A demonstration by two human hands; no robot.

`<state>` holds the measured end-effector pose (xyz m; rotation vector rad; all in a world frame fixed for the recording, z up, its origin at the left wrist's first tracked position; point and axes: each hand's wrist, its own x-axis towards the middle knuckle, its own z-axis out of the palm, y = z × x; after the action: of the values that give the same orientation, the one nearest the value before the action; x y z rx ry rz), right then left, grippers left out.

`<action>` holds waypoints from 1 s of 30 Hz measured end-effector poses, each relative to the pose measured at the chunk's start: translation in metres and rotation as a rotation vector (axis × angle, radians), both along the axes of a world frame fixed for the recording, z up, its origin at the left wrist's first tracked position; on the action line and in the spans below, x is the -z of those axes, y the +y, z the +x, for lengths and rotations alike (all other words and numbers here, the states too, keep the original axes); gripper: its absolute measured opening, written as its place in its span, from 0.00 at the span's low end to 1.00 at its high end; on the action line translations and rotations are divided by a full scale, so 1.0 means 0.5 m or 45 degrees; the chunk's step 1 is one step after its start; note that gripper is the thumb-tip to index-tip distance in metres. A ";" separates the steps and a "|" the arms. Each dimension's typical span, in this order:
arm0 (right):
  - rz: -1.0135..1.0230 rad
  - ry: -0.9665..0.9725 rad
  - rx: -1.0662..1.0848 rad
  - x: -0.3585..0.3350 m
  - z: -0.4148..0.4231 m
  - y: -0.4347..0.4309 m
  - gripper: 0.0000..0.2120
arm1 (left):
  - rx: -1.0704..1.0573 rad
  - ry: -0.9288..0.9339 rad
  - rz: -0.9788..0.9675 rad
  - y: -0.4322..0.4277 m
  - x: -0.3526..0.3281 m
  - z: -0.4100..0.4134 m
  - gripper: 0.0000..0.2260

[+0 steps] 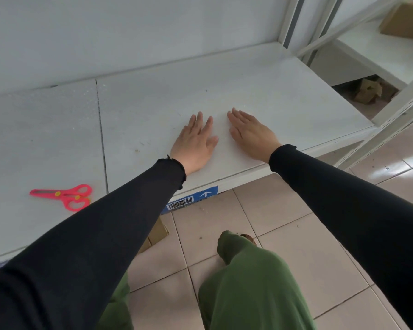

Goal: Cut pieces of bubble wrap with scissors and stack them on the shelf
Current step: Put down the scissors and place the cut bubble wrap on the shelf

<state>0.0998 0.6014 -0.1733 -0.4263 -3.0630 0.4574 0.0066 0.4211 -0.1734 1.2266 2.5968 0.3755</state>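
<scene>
Black sleeves (81,246) fill the near foreground, above green trousers (248,282) and a tiled floor (284,234). Both arms reach to the white metal shelf (296,86). The left hand (193,144) and the right hand (250,132) lie palm down, just beside each other near the shelf's front edge, with fingers straight and slightly spread and gripping nothing.

The bubble wrap (45,115) shows only as a faint glittering speckle over the left part of the shelf. I cannot tell whether cut pieces lie under the palms, because clear film on white barely shows. The red scissors (65,196) lie with blades together on the left part of the shelf, close to its front edge and just left of the left forearm.

The main risk is slippage:
- The shelf looks smooth, so light film pressed this near the lip could cling to the palms as they lift.
- It could also slide forward and drop to the floor, or onto the barcoded cardboard box (191,200) below.
- Lifting the hands unevenly would skew any stack.
- If the left arm sweeps back toward the scissors, the sleeve could catch them and knock them off the edge.
- Grabbing them without looking risks fingers meeting the blades.
</scene>
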 end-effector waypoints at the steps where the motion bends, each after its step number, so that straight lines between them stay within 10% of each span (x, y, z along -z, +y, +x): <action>1: 0.020 -0.035 -0.015 0.005 0.003 0.003 0.27 | -0.025 0.034 -0.019 -0.001 0.007 0.002 0.27; 14: -0.126 -0.218 -0.004 -0.013 -0.007 0.020 0.29 | -0.034 -0.143 -0.138 -0.007 -0.030 -0.014 0.26; 21: -0.650 0.320 0.572 -0.104 -0.005 0.114 0.14 | -0.401 -0.070 0.268 -0.060 -0.097 -0.093 0.24; 30: -0.679 -0.189 0.606 -0.109 -0.013 0.073 0.26 | -0.501 -0.341 -0.076 -0.009 -0.096 -0.087 0.38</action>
<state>0.0933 0.6381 -0.1187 -1.2063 -2.7741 1.2481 -0.0371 0.4166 -0.1255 0.5913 2.5767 0.4920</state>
